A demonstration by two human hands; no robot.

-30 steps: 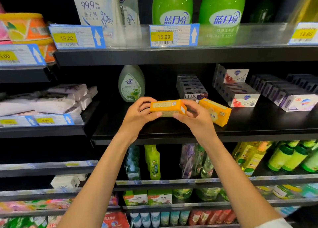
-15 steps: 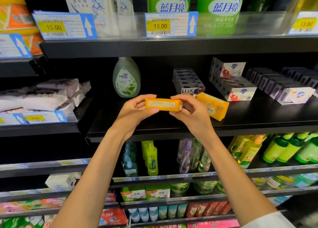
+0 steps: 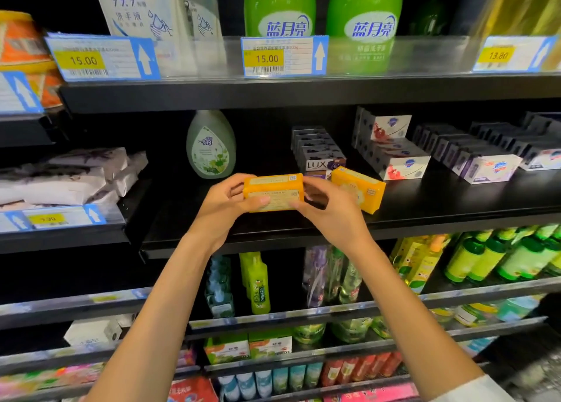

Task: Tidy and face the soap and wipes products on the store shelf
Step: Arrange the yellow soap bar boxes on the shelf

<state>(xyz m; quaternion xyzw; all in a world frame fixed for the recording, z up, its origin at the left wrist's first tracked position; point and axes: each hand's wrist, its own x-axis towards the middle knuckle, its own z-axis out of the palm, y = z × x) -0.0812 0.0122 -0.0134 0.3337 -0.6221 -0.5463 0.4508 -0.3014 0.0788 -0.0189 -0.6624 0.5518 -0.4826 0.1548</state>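
Head view: left hand (image 3: pixel 223 202) and right hand (image 3: pixel 331 208), arms outstretched, each grip clamped on orange soap box (image 3: pixel 273 192).

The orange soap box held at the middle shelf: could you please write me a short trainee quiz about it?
1. True or false: both hands hold the orange soap box.
2. The second orange box lies to which side of the held one?
A. left
B. right
3. Fill in: the brand printed on the dark box behind the right hand is ____.

Key: 1 true, the left hand grips too; 2 B; 3 LUX.
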